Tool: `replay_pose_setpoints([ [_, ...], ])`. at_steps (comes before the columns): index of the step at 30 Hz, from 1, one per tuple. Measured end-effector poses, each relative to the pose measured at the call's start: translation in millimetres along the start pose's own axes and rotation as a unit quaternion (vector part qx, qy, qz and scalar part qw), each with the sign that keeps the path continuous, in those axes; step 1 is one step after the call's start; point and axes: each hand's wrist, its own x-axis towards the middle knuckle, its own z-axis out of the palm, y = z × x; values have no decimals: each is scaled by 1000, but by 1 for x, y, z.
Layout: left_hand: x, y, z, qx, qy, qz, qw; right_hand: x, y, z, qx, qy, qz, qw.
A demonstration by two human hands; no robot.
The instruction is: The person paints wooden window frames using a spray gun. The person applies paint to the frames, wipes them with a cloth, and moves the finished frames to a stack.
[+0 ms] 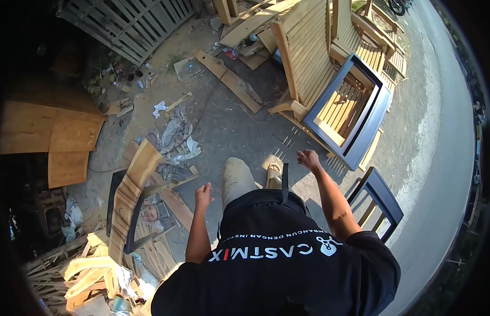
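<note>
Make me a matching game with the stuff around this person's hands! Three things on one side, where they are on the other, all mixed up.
Things:
1. dark blue frame
2. curved wooden plank
3. sandalled foot

Places:
A. on the ground beside the left hand
B. low down between the two hands
C. leaning on the slatted wooden chairs, past the right hand

Pairs: 1-C, 2-A, 3-B. Both hands are open and hold nothing.

2 hands, 2 dark frames
</note>
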Motion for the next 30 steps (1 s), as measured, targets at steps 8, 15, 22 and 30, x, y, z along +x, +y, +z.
replay_pose_setpoints([
  [8, 105, 176, -15, -126, -44, 138, 981, 167, -38, 25, -487, -200, -159, 836],
  [15, 194, 297, -94, -159, -33, 180, 970, 220, -195, 77, -324, -96, -59, 939],
  [22, 267, 337, -126, -163, 17, 98, 982, 308, -311, 106, -117, 10, 50, 992],
  [30, 328, 326, -129, -85, 57, 17, 995, 517, -344, 57, -98, 229, 104, 963],
])
